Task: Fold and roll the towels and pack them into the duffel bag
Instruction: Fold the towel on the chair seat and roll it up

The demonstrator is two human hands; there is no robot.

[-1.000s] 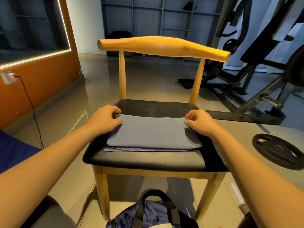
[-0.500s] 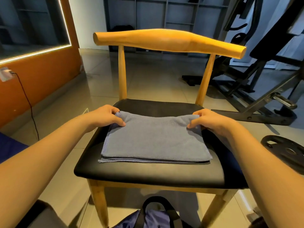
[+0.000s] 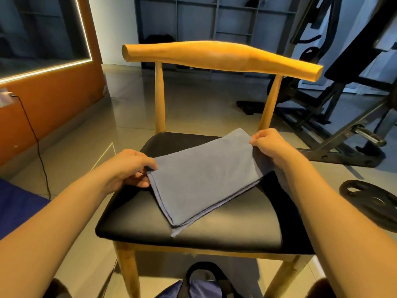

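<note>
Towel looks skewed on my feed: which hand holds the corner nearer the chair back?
The right hand, pinching the towel near the backrest post; the left hand grips farther forward.

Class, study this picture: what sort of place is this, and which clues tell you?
Most likely a gym or workout room: a weight plate lies on the floor, a black exercise bench stands at right, with open shelving behind.

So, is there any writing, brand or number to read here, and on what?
None can be read. The grey towel, the wooden chair and the duffel bag show no print; any marking on the weight plate is too dark and blurred to make out.
</note>
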